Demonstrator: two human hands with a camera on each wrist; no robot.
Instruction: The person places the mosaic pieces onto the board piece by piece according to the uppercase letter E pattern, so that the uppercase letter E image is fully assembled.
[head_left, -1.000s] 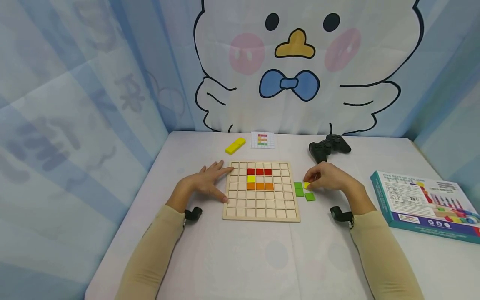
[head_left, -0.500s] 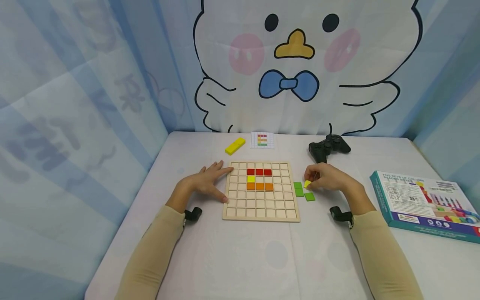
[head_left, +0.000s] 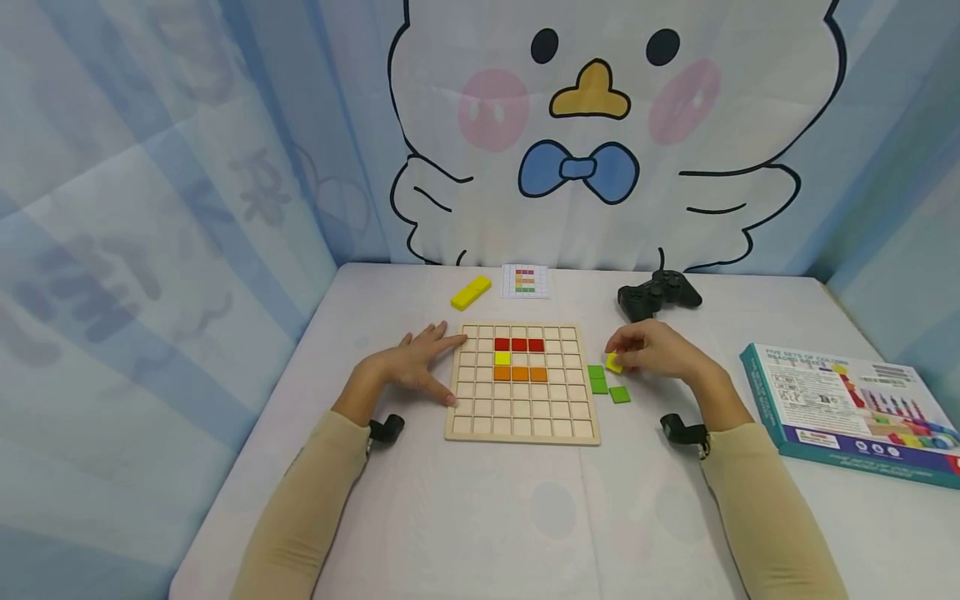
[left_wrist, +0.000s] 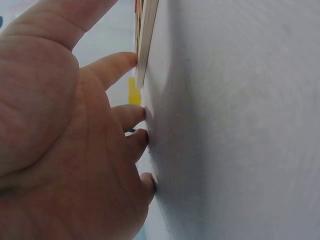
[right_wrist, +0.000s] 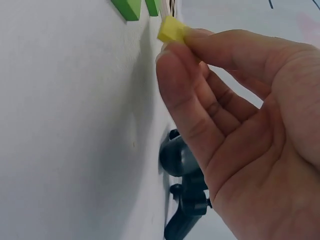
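Note:
My right hand [head_left: 654, 348] pinches a small yellow square tile [right_wrist: 171, 30] between thumb and fingers, just right of the wooden grid board [head_left: 522, 429]. My left hand [head_left: 408, 363] has its fingers spread, with thumb and index finger touching the board's left edge; the other fingertips rest on the tablecloth in the left wrist view. On the board sit a row of red tiles [head_left: 519, 344], one yellow tile [head_left: 502, 358] below its left end, and a row of orange tiles [head_left: 520, 374]. Green tiles [head_left: 597, 379] lie along the board's right side, one loose green tile [head_left: 619, 394] below my right hand.
Behind the board lie a yellow bar [head_left: 471, 292] and a pattern card [head_left: 525, 282] printed with coloured squares. A black game controller [head_left: 658, 293] stands beyond my right hand. At the right is a teal-edged toy box [head_left: 858, 408].
My right hand has lifted the yellow tile slightly off its place beside the green tiles. The left hand and the board have stayed still.

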